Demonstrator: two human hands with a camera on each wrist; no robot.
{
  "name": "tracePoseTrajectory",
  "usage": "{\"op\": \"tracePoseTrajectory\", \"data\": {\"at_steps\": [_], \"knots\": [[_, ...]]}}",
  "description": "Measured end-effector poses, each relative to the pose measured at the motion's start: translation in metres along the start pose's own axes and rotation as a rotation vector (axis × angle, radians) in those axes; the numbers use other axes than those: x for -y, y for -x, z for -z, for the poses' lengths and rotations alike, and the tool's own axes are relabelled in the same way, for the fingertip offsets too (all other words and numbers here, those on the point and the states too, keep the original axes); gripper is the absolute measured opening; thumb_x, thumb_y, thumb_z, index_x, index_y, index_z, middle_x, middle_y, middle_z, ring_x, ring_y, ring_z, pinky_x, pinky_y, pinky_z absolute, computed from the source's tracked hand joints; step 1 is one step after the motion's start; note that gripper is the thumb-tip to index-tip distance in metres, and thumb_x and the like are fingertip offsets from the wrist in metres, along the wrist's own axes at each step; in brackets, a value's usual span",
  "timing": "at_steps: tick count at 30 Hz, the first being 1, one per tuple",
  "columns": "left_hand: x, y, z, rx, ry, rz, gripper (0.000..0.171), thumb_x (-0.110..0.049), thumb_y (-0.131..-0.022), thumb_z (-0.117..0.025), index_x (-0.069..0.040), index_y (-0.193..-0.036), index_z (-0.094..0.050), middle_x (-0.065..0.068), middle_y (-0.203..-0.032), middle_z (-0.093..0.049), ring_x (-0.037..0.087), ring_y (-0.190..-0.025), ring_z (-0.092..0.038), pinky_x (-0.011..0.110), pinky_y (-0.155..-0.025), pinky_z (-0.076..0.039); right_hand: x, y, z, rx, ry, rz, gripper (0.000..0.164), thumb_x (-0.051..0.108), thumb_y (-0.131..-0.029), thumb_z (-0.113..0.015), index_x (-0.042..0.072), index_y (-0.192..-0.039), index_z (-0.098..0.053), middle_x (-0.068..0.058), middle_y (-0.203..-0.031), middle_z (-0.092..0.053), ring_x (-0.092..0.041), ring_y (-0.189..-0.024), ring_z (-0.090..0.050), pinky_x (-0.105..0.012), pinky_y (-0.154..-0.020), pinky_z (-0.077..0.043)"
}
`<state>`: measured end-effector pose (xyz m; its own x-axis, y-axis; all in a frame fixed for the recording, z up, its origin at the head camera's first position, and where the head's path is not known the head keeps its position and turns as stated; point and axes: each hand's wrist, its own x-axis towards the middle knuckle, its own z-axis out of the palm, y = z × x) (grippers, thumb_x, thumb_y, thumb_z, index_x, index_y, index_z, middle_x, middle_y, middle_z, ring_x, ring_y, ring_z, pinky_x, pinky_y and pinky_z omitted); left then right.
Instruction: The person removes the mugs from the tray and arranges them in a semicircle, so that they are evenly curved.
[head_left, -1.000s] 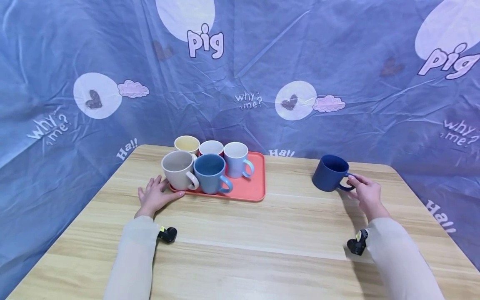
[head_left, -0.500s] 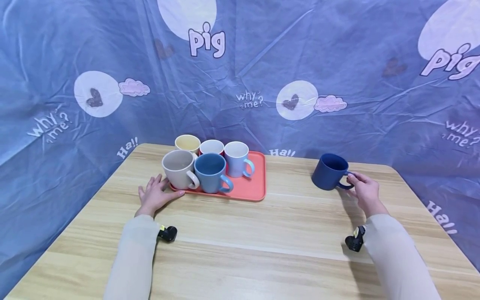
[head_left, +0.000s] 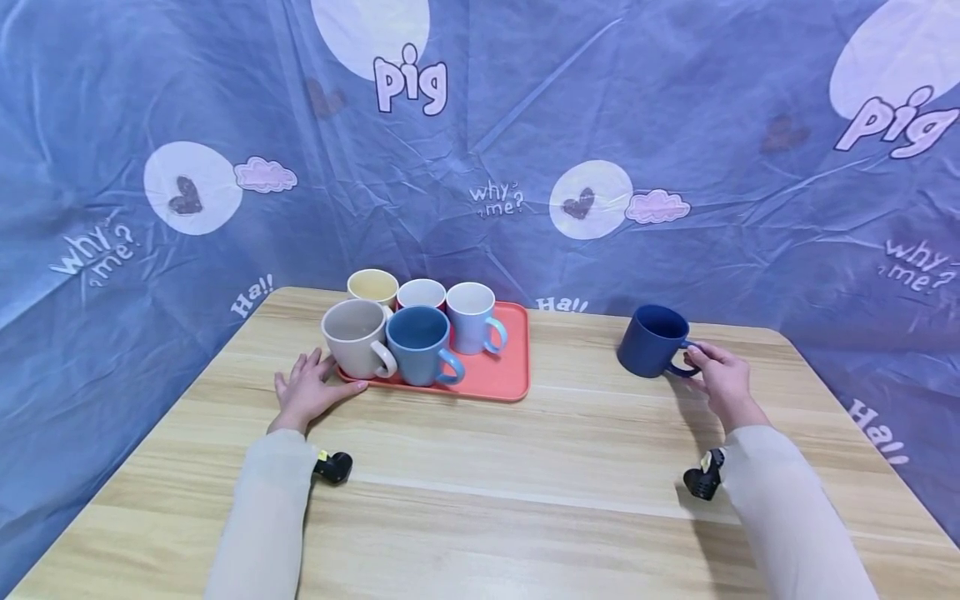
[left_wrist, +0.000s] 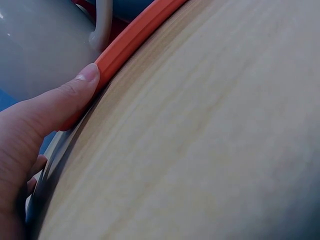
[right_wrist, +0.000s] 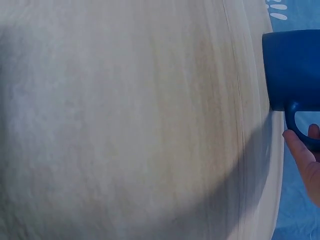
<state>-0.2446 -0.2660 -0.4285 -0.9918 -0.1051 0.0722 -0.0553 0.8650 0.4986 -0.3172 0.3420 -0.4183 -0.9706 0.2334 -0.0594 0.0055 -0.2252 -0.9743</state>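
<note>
My right hand (head_left: 722, 383) pinches the handle of a dark blue mug (head_left: 651, 343) over the right back of the table. The right wrist view shows fingers at the handle of this mug (right_wrist: 295, 70), which is cut off by the frame edge. My left hand (head_left: 306, 396) lies spread at the front left corner of a coral-red tray (head_left: 498, 375). In the left wrist view its thumb (left_wrist: 75, 95) rests against the rim of the tray (left_wrist: 135, 37), beside a grey-beige mug (head_left: 356, 342). Next to that stands a teal-blue mug (head_left: 420, 350).
Behind them on the tray are a yellow mug (head_left: 372, 285), a red mug with a white inside (head_left: 421, 293) and a light blue mug (head_left: 471, 321). The tray stands on a wooden table (head_left: 495, 517), with a blue printed cloth (head_left: 480, 108) hanging at the back and sides.
My right hand has shifted slightly to the left with the dark blue mug. My left hand has stayed at the tray corner.
</note>
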Motion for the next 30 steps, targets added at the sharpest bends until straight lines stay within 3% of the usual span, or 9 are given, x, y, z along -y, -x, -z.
{"op": "tracePoseTrajectory", "data": {"at_steps": [8,14,22,26,30], "knots": [[-0.002,0.002,0.0,0.007,0.005,0.006,0.097,-0.068,-0.06,-0.057,-0.007,-0.132,-0.035,0.026,-0.137,-0.016,0.042,-0.124,-0.004,0.062,-0.087,0.012,0.014,0.014,-0.01,0.045,0.084,-0.032,0.005,0.017,-0.078,-0.063,0.022,-0.078,-0.066,0.005,-0.074,-0.062,-0.004,-0.075,-0.057,-0.027,-0.06,-0.05],[-0.001,0.002,0.001,0.004,0.008,0.006,0.097,-0.068,-0.061,-0.058,-0.007,-0.132,-0.035,0.026,-0.137,-0.016,0.042,-0.124,-0.004,0.062,-0.088,0.012,0.028,0.026,-0.021,0.116,0.18,-0.007,0.004,0.02,-0.082,-0.059,0.023,-0.083,-0.061,0.01,-0.076,-0.061,-0.002,-0.077,-0.055,-0.025,-0.063,-0.049],[0.0,0.001,0.001,0.001,0.007,0.004,0.096,-0.067,-0.061,-0.058,-0.007,-0.132,-0.035,0.026,-0.137,-0.016,0.042,-0.124,-0.004,0.062,-0.088,0.012,0.033,0.022,-0.027,0.152,0.318,-0.012,0.005,0.024,-0.086,-0.052,0.022,-0.09,-0.056,0.015,-0.079,-0.056,0.0,-0.082,-0.049,-0.02,-0.07,-0.046],[0.0,0.001,0.001,0.003,0.006,0.006,0.096,-0.067,-0.061,-0.058,-0.007,-0.132,-0.035,0.026,-0.137,-0.016,0.042,-0.124,-0.004,0.062,-0.088,0.012,0.036,0.021,-0.031,0.143,0.314,-0.038,0.006,0.02,-0.088,-0.049,0.02,-0.091,-0.055,0.016,-0.078,-0.055,-0.003,-0.087,-0.047,-0.022,-0.076,-0.044],[0.0,0.0,-0.001,-0.001,0.007,0.005,0.097,-0.068,-0.06,-0.058,-0.008,-0.132,-0.036,0.025,-0.137,-0.017,0.042,-0.124,-0.004,0.062,-0.088,0.011,0.036,0.014,-0.027,0.203,0.375,-0.049,0.006,0.023,-0.088,-0.048,0.022,-0.092,-0.052,0.017,-0.08,-0.054,-0.002,-0.088,-0.046,-0.022,-0.074,-0.045]]}}
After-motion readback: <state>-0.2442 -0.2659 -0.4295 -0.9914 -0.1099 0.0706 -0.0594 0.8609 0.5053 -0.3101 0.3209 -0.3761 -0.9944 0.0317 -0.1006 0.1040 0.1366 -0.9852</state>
